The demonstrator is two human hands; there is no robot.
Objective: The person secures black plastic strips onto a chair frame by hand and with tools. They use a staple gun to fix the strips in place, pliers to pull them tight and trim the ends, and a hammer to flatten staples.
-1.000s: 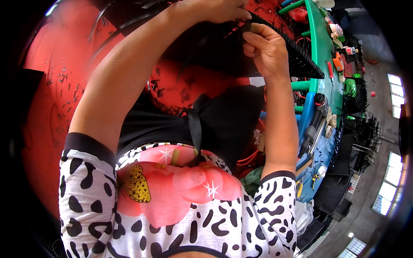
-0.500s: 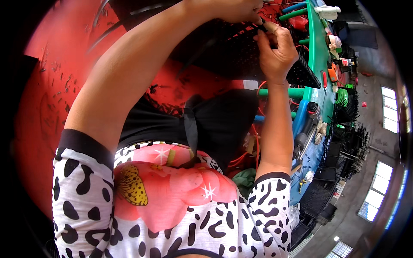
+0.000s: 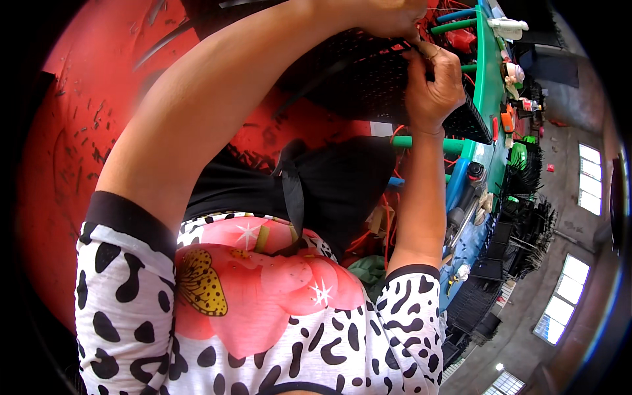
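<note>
A black woven basket (image 3: 359,82) with a lattice of small holes lies on its side in front of me. At its far right edge my right hand (image 3: 434,89) is closed, thumb and forefinger pinched at the weave. My left hand (image 3: 395,18) meets it from above, fingers bent together at the same spot. The top of the left hand is cut off by the picture's edge. Between the fingertips is a small dark piece, seemingly a black strip, mostly hidden. Loose black strips (image 3: 164,45) stick out to the left of the basket.
A red surface (image 3: 59,164) on the left is strewn with short black offcuts. To the right runs a green-edged bench (image 3: 486,85) with a power tool (image 3: 464,204), a white bottle (image 3: 508,27) and an orange tool (image 3: 507,120). Beyond are stacked black woven pieces (image 3: 520,237).
Both hands and the basket edge have shifted slightly right and down in the picture. The fingertips stay together at the weave; the view has turned a little.
</note>
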